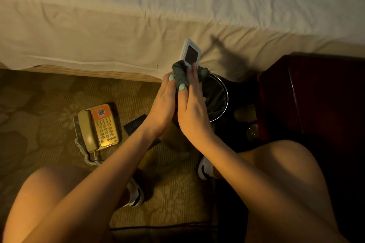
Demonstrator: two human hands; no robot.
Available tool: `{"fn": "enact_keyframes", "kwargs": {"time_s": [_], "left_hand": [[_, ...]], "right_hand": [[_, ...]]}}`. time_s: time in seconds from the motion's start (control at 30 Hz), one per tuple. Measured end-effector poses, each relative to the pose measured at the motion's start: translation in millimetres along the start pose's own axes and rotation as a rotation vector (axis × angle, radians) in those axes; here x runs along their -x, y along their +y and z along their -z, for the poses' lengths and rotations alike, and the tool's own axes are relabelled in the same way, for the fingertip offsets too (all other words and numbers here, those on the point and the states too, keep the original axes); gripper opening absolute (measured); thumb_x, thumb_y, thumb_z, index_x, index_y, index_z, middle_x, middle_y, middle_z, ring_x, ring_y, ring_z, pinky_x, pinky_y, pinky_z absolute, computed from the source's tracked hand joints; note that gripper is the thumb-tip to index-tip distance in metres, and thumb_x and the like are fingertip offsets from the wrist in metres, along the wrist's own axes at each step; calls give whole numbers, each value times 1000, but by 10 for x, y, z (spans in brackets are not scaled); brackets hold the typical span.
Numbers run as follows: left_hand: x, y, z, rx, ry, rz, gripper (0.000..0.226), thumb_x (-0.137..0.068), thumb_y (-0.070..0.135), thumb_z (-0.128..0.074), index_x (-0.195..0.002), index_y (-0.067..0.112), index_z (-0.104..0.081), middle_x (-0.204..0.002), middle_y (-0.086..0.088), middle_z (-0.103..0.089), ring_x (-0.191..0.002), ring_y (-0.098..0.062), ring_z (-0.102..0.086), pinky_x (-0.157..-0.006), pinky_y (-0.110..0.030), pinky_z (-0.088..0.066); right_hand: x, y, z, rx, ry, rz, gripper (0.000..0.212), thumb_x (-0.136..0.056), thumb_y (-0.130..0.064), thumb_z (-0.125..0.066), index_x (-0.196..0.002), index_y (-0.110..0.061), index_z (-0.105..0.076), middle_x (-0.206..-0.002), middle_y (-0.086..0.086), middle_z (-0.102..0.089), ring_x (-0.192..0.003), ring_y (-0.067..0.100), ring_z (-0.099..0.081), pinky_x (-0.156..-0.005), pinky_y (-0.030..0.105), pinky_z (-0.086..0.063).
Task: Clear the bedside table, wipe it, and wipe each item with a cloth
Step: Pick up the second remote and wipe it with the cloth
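Two items at least lie off the bedside surface (316,92) on the carpet (49,94): a telephone (98,127) and a dark flat thing (135,124) half hidden by a forearm; so the clearing looks well along, though whether the top has been wiped I cannot tell; wiping the items is the step in hand, and the telephone probably awaits its turn. The left hand (164,102) curls its fingers round a grey cloth (178,75) bunched about the lower end of a remote (190,53); the right hand (192,108) grips that same end, fingers laid long against it, thumb hidden; the remote stands upright in the air, before the bed (138,16) and above a lined bin (218,94). Remote: slim hard white plastic, rounded corners, dark square screen; cloth: soft, nubby; telephone: glossy beige, coiled cord; surface: dark red polished wood.
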State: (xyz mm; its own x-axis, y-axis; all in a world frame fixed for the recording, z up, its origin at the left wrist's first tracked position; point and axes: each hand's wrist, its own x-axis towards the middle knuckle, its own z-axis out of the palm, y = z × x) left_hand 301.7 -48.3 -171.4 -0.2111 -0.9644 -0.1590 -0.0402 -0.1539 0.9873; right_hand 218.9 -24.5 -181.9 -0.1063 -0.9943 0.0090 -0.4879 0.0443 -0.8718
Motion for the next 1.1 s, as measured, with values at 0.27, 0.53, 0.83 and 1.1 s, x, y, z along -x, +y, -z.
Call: {"fn": "enact_keyframes", "kwargs": {"time_s": [0.27,0.53,0.83,1.1], "left_hand": [[84,-20,74,89,-288,67,37,-107,34,-21,-129,12,-41,-77,-12,-59,-45,-23,-49,-37,-25,-35],[52,-30,335,274,-480,160,48,-99,45,-23,-127,18,-51,-76,-11,-62,-41,-14,-37,-35,-19,-28],[-22,-85,349,391,-654,260,45,-99,42,-19,-129,25,-48,-91,-10,-68,-54,-14,-49,-46,-18,-40],[-43,-1,37,-90,-436,139,31,-98,52,-38,-118,31,-49,-97,10,-65,-81,-3,-64,-67,-15,-53]], "right_hand": [[-349,41,292,46,188,-17,49,-104,-22,-26,-150,-6,-21,-159,13,-17,-148,28,-7,-120,45,-14],[-586,50,748,-33,297,-24,30,-105,-23,-33,-94,-5,-55,-71,-7,-51,-59,-10,-51,-55,7,-38],[-527,20,951,-87,91,63,20,-102,-25,-43,-105,-7,-52,-81,-8,-55,-71,-5,-54,-63,14,-46],[-507,118,1089,-29,191,69,17,-97,-25,-54,-101,-10,-59,-79,-10,-59,-72,-2,-58,-63,15,-47]]}}
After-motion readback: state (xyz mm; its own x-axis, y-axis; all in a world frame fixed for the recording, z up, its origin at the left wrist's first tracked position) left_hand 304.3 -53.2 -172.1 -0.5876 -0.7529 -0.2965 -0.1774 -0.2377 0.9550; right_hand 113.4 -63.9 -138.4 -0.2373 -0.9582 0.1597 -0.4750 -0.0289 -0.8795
